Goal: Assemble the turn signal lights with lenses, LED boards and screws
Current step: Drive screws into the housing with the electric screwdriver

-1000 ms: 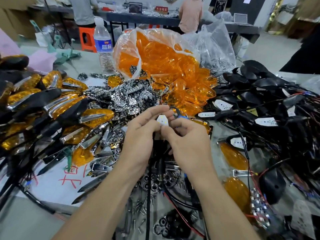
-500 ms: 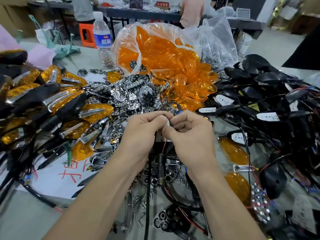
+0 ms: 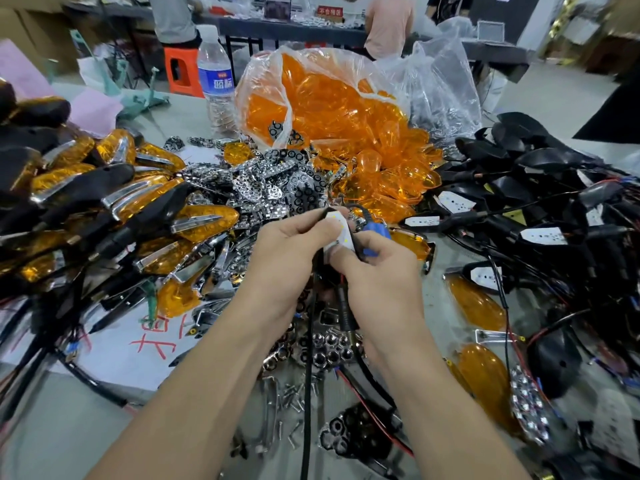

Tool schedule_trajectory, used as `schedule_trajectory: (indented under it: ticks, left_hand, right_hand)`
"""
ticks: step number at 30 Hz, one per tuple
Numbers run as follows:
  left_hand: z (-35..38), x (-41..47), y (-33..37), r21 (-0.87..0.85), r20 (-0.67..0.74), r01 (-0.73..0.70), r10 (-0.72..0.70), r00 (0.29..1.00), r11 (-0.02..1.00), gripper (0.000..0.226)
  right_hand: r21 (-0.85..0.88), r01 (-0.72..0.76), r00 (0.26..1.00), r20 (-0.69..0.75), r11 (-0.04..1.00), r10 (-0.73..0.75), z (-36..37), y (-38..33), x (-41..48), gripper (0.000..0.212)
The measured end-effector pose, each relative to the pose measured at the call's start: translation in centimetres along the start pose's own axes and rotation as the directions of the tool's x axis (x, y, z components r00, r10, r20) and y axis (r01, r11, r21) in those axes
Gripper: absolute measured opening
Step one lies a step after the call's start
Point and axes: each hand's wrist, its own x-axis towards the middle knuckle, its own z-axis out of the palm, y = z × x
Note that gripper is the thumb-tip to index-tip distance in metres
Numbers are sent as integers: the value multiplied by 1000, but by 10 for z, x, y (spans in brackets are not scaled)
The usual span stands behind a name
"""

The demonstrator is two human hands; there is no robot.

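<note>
Head view. At the centre of the frame, the left hand and right hand meet above the grey counter. Between them they hold a small white LED board. The left fingers are curled and pinch the board's upper end. The right thumb and fingers are curled and pinch its lower end. A blue connector sits against the right fingers. A black cable hangs from between the hands toward the lower edge of the frame.

Upper centre: an open clear bag of orange lenses spills onto the counter. A water bottle stands just to its left, and a second clear bag stands to its right.

In front of the lens bag, above the hands, lies a heap of chrome reflector plates.

Left of frame: a pile of assembled turn signal lights with black bodies, amber lenses and chrome trim.

Right of frame: a tangle of black housings with wires, several showing white boards. Loose amber lenses lie near them.

Lower centre, below the hands: hex nuts and loose screws.

Lower left: a white paper sheet with red characters lies flat on the counter.
</note>
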Motion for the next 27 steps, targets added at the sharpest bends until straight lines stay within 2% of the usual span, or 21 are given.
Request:
schedule_trajectory:
  ticks: [3,6,9,12,16,18,19,20,22,25,27]
  left_hand:
    - [-5,3,0,19,-27,-55,56,998,998,27]
    - [-7,5,-2,88,-27,-130,133,991,988,23]
    - [-10,7,-6,126,8,-89,89,996,988,17]
    - [-13,10,-8,109,-7,-50,51,999,993,25]
    - [-23,15,-2,-20,-103,-10,8,995,1000,34]
    - [-30,19,0,-14,-185,12,-14,983,1000,30]
    - [-35,22,0,-14,-224,25,-27,974,1000,29]
    - [-39,24,0,-11,-257,41,-42,965,999,31]
    - [-48,29,2,-7,-308,77,-76,948,997,34]
    - [-57,36,2,25,-352,133,-116,929,991,18]
    - [-60,39,1,31,-371,169,-146,917,985,16]
  right_hand:
    - [7,-14,999,42,1000,14,4,1,0,10]
    - [-37,7,1000,-3,999,-7,9,1,2,21]
    - [-57,-21,997,-80,998,17,14,-1,7,20]
    - [-27,-80,991,-114,996,76,22,-3,8,16]
    - [-229,-85,996,-11,970,85,25,-13,11,22]
    - [-296,-73,997,-57,952,59,21,-22,25,31]
    - [-344,-40,994,-106,938,3,19,-27,36,27]
    - [-435,12,990,-124,901,-73,17,-31,50,21]
    - [-645,112,990,11,756,-138,22,-42,78,26]
    - [-829,247,960,280,502,-10,37,-44,112,58]
    - [-882,385,905,418,273,74,47,-37,121,69]
